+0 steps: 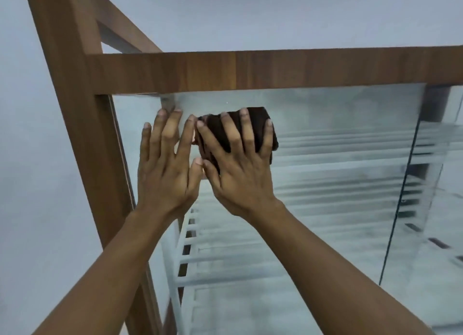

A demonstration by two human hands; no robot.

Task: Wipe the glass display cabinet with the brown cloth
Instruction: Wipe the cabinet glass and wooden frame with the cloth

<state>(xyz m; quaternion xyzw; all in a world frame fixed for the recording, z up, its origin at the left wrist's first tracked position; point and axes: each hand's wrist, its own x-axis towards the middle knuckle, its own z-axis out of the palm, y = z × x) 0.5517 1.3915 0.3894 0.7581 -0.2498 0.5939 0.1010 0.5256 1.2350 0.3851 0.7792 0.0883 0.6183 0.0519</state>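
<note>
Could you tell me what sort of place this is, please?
Likely an indoor room, perhaps a shop or home; unclear which. A wood-framed glass display cabinet with pale shelves stands by a plain pale wall, and the right hand presses a brown cloth to its glass.

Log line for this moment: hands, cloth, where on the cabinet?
left hand: flat on glass panel | right hand: presses brown cloth against panel | zone: upper left, below wooden top rail | stage: wiping

place: indoor room, shop or home unclear | glass display cabinet (325, 124) under the fingers (172, 131) | wooden frame (250, 71) just above them | white slatted shelves (313, 184) below, behind glass | bare pale wall (37, 159) left
</note>
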